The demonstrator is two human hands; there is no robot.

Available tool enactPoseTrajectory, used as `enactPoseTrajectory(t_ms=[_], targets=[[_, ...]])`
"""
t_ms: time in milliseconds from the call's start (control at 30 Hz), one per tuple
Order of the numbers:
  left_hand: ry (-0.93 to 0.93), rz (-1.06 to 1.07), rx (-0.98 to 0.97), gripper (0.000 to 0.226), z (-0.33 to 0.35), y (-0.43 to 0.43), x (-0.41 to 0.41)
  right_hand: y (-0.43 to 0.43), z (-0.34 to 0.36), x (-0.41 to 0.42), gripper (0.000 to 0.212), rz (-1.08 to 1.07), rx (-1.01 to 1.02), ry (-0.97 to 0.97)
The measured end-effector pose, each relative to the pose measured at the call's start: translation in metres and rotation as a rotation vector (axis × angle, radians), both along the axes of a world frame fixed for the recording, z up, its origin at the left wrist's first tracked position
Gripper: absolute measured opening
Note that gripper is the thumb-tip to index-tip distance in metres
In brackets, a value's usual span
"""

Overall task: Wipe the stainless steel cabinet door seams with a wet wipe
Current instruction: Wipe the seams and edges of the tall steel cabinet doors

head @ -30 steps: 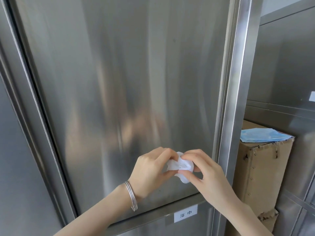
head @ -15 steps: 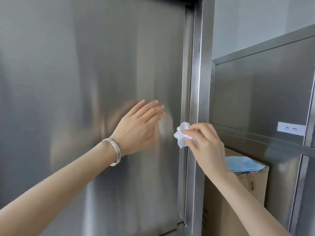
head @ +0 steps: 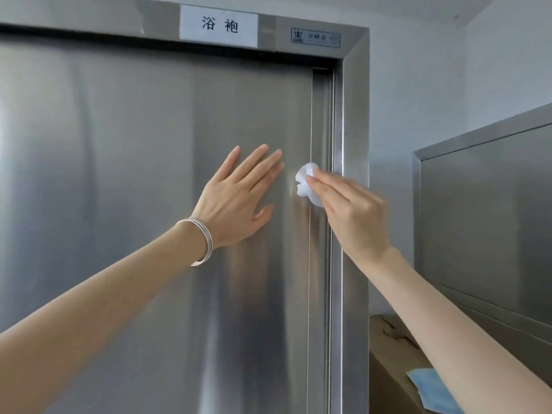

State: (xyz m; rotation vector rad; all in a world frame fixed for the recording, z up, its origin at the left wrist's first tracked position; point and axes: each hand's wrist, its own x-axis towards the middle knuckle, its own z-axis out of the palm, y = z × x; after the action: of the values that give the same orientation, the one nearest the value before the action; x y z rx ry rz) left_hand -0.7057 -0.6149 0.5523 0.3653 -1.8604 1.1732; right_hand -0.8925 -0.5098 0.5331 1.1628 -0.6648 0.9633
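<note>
A tall stainless steel cabinet door fills the left and middle of the head view. Its right vertical seam runs between the door edge and the steel frame. My left hand, with thin bangles at the wrist, lies flat on the door with fingers straight, just left of the seam. My right hand holds a crumpled white wet wipe under its fingertips and presses it against the door edge at the seam, at about mid height.
A white label with characters sits on the top frame, a small brand plate beside it. A second steel cabinet stands at the right. A cardboard box with a blue mask on it is at the lower right.
Both hands have risen up the door as the view tilted upward. The left hand, which earlier helped bunch the wipe, now lies flat on the door. The right hand carried the wipe to the seam.
</note>
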Motion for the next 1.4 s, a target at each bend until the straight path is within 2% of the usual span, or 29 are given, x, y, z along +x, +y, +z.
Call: enactPoseTrajectory(t_ms=[100, 233, 367, 467, 600, 667, 967, 1033, 1200, 1400], targets=[[0.019, 0.034, -0.042, 0.067, 0.025, -0.004, 0.011, -0.015, 0.043, 0.002, 0.016, 0.029, -0.015, -0.033], [0.014, 0.055, -0.049, 0.069, 0.043, -0.011, 0.019, -0.021, 0.078, 0.003, 0.018, -0.069, 0.018, -0.106], [0.028, 0.008, -0.078, 0.067, 0.039, -0.02, 0.014, -0.018, 0.088, 0.011, 0.042, -0.29, 0.272, -0.274], [0.059, -0.02, -0.111, 0.067, 0.038, -0.023, 0.013, -0.031, 0.062, 0.026, 0.048, -0.356, 0.3, -0.401], [0.071, -0.047, -0.12, 0.066, 0.038, -0.026, 0.012, -0.04, 0.046, 0.037, 0.079, -0.28, 0.356, -0.514], [0.07, -0.058, -0.121, 0.066, 0.038, -0.027, 0.012, -0.041, 0.049, 0.037, 0.085, -0.219, 0.343, -0.541], [0.081, -0.097, -0.132, 0.067, 0.038, -0.029, 0.013, -0.035, 0.054, 0.041, 0.074, -0.263, 0.463, -0.481], [0.09, -0.113, -0.131, 0.07, 0.038, -0.029, 0.012, -0.037, 0.067, 0.04, 0.073, -0.297, 0.465, -0.504], [0.151, -0.13, -0.07, 0.08, 0.038, -0.03, 0.013, -0.041, 0.112, 0.042, 0.072, -0.197, 0.5, -0.578], [0.124, -0.083, -0.076, 0.079, 0.038, -0.029, 0.013, -0.042, 0.087, 0.04, 0.075, -0.215, 0.474, -0.565]])
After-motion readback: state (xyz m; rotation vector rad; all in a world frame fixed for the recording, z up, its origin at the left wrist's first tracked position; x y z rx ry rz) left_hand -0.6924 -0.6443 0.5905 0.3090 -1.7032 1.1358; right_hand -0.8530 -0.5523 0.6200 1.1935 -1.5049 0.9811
